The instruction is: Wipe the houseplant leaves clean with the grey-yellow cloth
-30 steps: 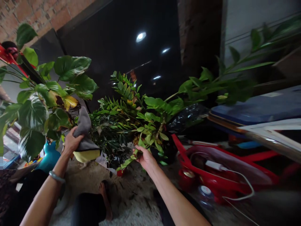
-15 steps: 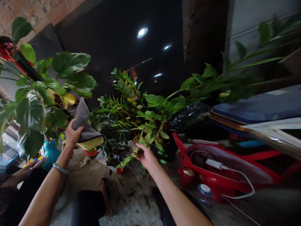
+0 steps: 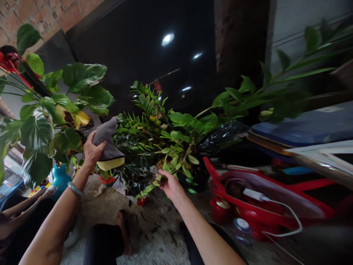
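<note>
A grey and yellow cloth (image 3: 108, 141) is gripped in my left hand (image 3: 93, 149), its folded end draping toward the middle plants. My right hand (image 3: 171, 186) is closed around a low leafy stem (image 3: 150, 188) of the green potted plant (image 3: 173, 160); the fingertips are partly hidden by leaves. Dense narrow-leaved foliage (image 3: 138, 129) fills the space behind and between my hands. To the left of the cloth stands a large broad-leaved plant (image 3: 37, 129) with one yellowing leaf (image 3: 82, 119).
At right sits a red plastic basket-like holder (image 3: 239, 217) with a white charger and cable (image 3: 256, 194), beside a clear bottle (image 3: 242, 228). Blue-topped boards (image 3: 303, 125) jut in above it. A seated person's arms (image 3: 24, 208) and a teal vase (image 3: 60, 178) are at left.
My left hand has moved the cloth right and slightly down, and the cloth's upper point now folds toward the middle plants. My right hand stays on the stem.
</note>
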A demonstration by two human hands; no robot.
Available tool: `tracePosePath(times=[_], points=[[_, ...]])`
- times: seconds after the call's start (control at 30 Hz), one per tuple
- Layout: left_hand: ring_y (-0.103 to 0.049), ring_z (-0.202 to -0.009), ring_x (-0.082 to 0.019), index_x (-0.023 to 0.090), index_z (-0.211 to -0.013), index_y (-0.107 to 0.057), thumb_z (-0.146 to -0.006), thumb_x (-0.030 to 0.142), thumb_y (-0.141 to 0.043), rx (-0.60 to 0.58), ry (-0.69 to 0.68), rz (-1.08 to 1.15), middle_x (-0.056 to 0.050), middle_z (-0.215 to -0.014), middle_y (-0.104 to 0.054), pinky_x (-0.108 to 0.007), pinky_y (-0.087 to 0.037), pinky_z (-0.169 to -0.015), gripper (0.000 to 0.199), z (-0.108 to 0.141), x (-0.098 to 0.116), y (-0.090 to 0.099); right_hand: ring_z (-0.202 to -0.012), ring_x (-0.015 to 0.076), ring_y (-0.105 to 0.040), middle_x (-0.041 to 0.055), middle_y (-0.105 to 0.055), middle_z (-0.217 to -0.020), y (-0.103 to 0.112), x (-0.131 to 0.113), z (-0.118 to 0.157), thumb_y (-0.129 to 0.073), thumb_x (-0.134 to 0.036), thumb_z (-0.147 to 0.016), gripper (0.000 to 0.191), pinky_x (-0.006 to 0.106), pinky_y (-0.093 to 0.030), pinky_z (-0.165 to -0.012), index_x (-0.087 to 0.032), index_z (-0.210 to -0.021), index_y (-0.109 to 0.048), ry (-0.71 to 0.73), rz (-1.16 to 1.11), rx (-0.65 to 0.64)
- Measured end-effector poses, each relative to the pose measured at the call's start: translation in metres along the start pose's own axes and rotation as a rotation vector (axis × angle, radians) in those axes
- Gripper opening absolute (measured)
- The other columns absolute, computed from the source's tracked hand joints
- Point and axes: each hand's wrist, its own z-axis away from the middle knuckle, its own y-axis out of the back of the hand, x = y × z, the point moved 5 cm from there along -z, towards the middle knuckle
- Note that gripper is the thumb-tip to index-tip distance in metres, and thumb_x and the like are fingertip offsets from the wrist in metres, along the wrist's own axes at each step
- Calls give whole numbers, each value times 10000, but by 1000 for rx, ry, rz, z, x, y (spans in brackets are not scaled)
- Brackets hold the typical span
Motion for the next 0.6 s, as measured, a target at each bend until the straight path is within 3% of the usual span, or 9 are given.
tracePosePath(times=[0.07, 0.13, 0.2, 0.27, 0.33, 0.37, 0.47, 0.53, 0.6], points=[[-669, -1096, -269, 219, -1333, -629, -718, 310, -728, -204, 11, -56, -53, -1232, -725, -375, -501, -1003, 630, 15, 0, -35, -408, 139, -589, 8, -686, -564, 0, 1, 0, -704, -127, -753, 94, 247, -483, -397, -172, -788, -630, 0, -8, -3], [-671, -1106, -290, 222, -1309, -657, -680, 256, -749, -462, 23, -114, -58, -1212, -743, -391, -503, -1000, 637, 49, -3, -66, -408, 140, -586, 2, -681, -555, 0, 1, -1, -705, -122, -747, 99, 252, -493, -407, -174, -799, -638, -2, -17, -5], [-676, -1111, -305, 217, -1284, -684, -645, 211, -765, -677, 8, -126, -68, -1204, -752, -396, -504, -1000, 644, 88, -2, -81, -403, 143, -583, -7, -674, -540, 1, 0, -2, -710, -118, -737, 111, 263, -506, -419, -177, -798, -640, -5, -25, -6], [-679, -1112, -305, 222, -1266, -701, -632, 176, -756, -795, -27, -99, -64, -1202, -755, -389, -502, -1007, 638, 113, 6, -79, -396, 144, -579, -10, -670, -529, 2, 0, -3, -700, -114, -740, 101, 263, -499, -415, -177, -793, -641, -11, -38, -19], [-679, -1111, -293, 227, -1256, -705, -645, 152, -726, -781, -57, -43, -52, -1201, -754, -375, -504, -1011, 616, 114, 20, -65, -390, 141, -576, -10, -669, -526, 1, -1, -3, -692, -116, -747, 89, 253, -478, -402, -177, -783, -638, -17, -50, -35], [-678, -1108, -286, 227, -1258, -700, -661, 152, -713, -719, -65, -11, -47, -1203, -750, -367, -507, -1009, 601, 104, 27, -57, -389, 138, -574, -12, -667, -524, 1, -1, -2, -694, -116, -745, 92, 247, -469, -397, -177, -778, -635, -18, -56, -42], [-661, -1120, -263, 201, -1299, -657, -747, 200, -688, -403, -89, 67, -54, -1241, -724, -345, -499, -1012, 553, 58, 45, -39, -411, 135, -585, -11, -674, -534, -2, -2, 1, -716, -109, -723, 125, 234, -462, -401, -180, -784, -633, -4, -70, -55], [-644, -1145, -260, 188, -1343, -618, -794, 235, -679, -233, -94, 39, -72, -1284, -699, -350, -481, -1026, 554, 33, 47, -40, -429, 133, -591, 1, -691, -558, -4, -3, 3, -725, -105, -713, 136, 229, -464, -404, -176, -793, -640, 16, -80, -62], [-637, -1164, -284, 183, -1370, -601, -795, 235, -691, -240, -59, -72, -101, -1314, -686, -382, -475, -1029, 584, 27, 41, -56, -434, 127, -587, 7, -699, -580, -6, -4, 5, -734, -106, -707, 144, 224, -462, -403, -178, -794, -644, 39, -91, -61]])
